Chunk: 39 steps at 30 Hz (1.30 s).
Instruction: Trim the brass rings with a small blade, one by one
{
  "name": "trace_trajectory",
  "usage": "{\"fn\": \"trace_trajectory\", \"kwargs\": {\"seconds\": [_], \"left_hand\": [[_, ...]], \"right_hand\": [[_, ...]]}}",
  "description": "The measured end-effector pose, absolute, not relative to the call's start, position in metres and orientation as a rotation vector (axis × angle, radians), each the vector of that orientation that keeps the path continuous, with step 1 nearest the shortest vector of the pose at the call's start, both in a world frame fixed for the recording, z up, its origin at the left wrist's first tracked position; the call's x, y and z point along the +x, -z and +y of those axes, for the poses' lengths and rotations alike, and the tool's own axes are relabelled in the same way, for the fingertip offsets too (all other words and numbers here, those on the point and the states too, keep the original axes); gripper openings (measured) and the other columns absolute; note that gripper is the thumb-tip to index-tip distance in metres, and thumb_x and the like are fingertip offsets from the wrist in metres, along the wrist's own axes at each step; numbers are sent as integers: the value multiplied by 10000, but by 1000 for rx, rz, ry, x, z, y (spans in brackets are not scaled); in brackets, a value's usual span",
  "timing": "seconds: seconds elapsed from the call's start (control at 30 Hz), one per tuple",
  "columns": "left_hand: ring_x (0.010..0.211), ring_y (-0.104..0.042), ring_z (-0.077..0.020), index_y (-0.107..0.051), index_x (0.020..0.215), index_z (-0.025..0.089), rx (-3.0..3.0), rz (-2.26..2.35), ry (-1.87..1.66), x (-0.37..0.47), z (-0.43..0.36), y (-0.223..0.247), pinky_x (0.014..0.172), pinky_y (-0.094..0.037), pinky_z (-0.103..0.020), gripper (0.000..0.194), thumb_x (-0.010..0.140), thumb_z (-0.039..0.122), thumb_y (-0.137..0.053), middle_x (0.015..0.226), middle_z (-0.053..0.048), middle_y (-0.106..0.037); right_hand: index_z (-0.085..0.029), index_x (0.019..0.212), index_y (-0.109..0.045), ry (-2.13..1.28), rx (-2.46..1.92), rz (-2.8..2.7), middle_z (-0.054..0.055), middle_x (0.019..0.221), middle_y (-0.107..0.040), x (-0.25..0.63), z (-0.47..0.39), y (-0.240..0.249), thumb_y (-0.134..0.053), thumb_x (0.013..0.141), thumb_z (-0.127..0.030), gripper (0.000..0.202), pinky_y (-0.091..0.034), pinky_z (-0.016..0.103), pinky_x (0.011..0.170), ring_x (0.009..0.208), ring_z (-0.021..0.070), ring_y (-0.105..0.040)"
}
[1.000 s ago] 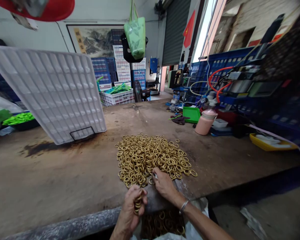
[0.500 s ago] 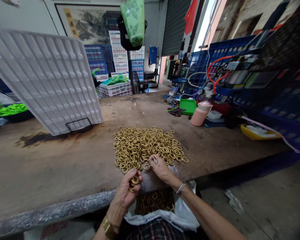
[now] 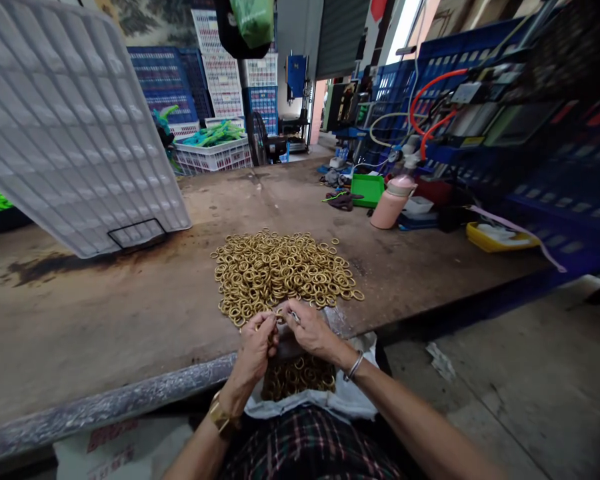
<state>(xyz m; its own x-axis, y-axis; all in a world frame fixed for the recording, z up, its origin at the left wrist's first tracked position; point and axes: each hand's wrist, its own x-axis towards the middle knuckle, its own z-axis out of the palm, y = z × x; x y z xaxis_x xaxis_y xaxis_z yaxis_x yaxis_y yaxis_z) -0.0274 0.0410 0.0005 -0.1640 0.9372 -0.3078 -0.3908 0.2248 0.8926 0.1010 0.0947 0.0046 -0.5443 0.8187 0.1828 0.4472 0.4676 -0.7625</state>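
Note:
A heap of brass-coloured rings [image 3: 283,267] lies on the worktable just beyond my hands. My left hand [image 3: 255,347] is closed around some of these rings, partly hidden by its fingers. Its thumb and forefinger pinch at a single ring [image 3: 280,316] in the gap between my hands. My right hand [image 3: 313,330] is closed too, its fingertips meeting that ring. Something small and pale or metallic shows between its fingers, too small to name. Below my hands, a white sack [image 3: 353,400] stands open against my lap, with darker-looking rings [image 3: 300,377] inside.
At the left a ribbed white plastic panel [image 3: 90,133] stands tilted on the wooden worktable [image 3: 130,320]. To the right are a pink bottle [image 3: 391,203], a green tray [image 3: 367,190] and a yellow tray [image 3: 500,239]. Stacked crates [image 3: 163,80] rise behind.
My left hand has come up and toward my right hand, and both now meet at one ring. The camera view has tilted down and shifted slightly right.

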Motion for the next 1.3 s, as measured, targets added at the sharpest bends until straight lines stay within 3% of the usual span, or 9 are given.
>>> {"fn": "trace_trajectory", "kwargs": {"seconds": [0.33, 0.53, 0.8, 1.0, 1.3], "left_hand": [[385, -380, -39, -549, 755, 155, 729, 1285, -1254, -26, 37, -1, 340, -237, -134, 303, 686, 441, -622, 509, 59, -478], [396, -402, -35, -539, 775, 160, 638, 1224, -1179, -27, 36, 1, 336, -225, -125, 297, 682, 428, -626, 565, 50, -497], [385, -371, -32, -501, 720, 165, 678, 1184, -1227, -29, 36, 1, 335, -217, -128, 276, 706, 419, -610, 529, 63, -463], [385, -370, -38, -508, 724, 168, 741, 1221, -1232, -29, 35, 3, 341, -230, -137, 291, 715, 443, -602, 515, 65, -458], [372, -358, -45, -509, 715, 175, 784, 1278, -1212, -30, 34, 4, 349, -236, -149, 316, 703, 478, -598, 486, 66, -459]], "right_hand": [[-175, 728, -542, -1306, -1148, -1865, -29, 616, -555, 93, 96, 1, -420, 831, -337, 227, -374, 200, 560, 572, 99, -483], [-176, 723, -562, -1171, -1162, -1923, -25, 678, -571, 92, 95, 1, -461, 781, -275, 153, -372, 196, 595, 634, 103, -486], [-181, 787, -545, -1072, -1219, -1990, -2, 686, -565, 95, 97, 8, -358, 852, -239, 207, -357, 209, 601, 624, 113, -505], [-185, 883, -544, -710, -1243, -2433, 17, 713, -575, 98, 90, 10, -419, 765, -124, 182, -289, 228, 590, 631, 129, -488], [-170, 924, -521, -589, -1236, -2574, 37, 753, -594, 98, 89, 17, -410, 736, -132, 222, -262, 251, 567, 630, 144, -501]]}}
